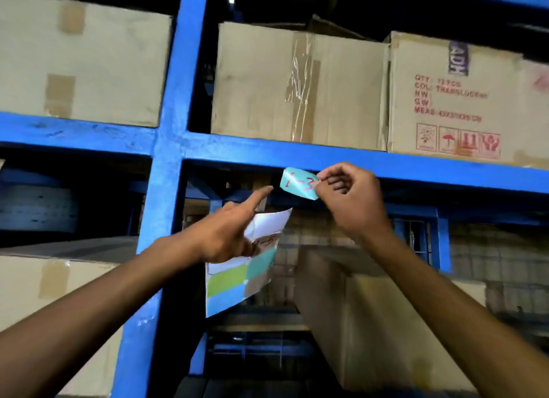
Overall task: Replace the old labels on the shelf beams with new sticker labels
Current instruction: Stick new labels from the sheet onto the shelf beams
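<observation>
A light-blue sticker label (pixel 298 184) with red writing "1-3" is pinched by its right end in my right hand (pixel 350 200), just below the blue shelf beam (pixel 371 163). The label's top edge overlaps the beam's lower edge; I cannot tell if it touches. My left hand (pixel 228 234) holds a sticker sheet (pixel 240 274) with green, blue and teal patches and bare white backing. Its index finger points up toward the label's left end, a short gap away.
A blue upright post (pixel 175 100) crosses the beam to the left. Taped cardboard boxes (pixel 297 86) stand on the shelf above, one with red print (pixel 451 100). More boxes (pixel 44 285) and a long carton (pixel 371 308) fill the lower shelf.
</observation>
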`<state>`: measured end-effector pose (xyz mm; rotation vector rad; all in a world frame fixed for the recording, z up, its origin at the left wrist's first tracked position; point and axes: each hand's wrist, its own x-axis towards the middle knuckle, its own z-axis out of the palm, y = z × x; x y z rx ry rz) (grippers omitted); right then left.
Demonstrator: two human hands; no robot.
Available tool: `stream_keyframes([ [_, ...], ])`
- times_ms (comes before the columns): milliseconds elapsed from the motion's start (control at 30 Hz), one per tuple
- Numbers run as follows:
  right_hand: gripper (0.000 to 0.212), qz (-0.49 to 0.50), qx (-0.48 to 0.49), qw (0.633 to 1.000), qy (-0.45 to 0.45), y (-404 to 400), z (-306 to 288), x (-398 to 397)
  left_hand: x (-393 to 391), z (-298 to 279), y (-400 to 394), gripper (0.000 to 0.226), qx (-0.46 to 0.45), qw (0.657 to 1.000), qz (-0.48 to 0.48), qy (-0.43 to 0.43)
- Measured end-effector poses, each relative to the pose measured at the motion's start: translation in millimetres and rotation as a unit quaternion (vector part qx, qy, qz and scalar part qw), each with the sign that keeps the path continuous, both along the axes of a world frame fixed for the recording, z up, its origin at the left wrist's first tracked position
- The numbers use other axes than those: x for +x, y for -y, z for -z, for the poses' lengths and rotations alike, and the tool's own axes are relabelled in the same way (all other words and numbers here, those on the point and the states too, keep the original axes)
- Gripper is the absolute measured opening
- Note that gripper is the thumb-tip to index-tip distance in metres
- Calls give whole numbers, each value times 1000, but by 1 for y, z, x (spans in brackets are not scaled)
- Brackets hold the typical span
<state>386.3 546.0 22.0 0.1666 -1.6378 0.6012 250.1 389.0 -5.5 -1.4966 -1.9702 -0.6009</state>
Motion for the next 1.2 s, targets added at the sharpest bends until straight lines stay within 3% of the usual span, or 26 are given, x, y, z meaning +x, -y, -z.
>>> stream_keyframes([
  [200,19,38,33,996,73,-43,-52,-12,8,-29,-17,117,-47,991,-62,-110],
  [367,17,22,71,994,77,-52,-72,-18,5,-45,-29,119,-58,983,-90,-149],
  [733,16,25,98,986,136,-61,-92,-23,-3,-78,-51,120,-108,977,-150,-106],
  [1200,9,104,79,986,105,-53,-91,-24,-7,-81,-57,121,-114,968,-178,-132],
])
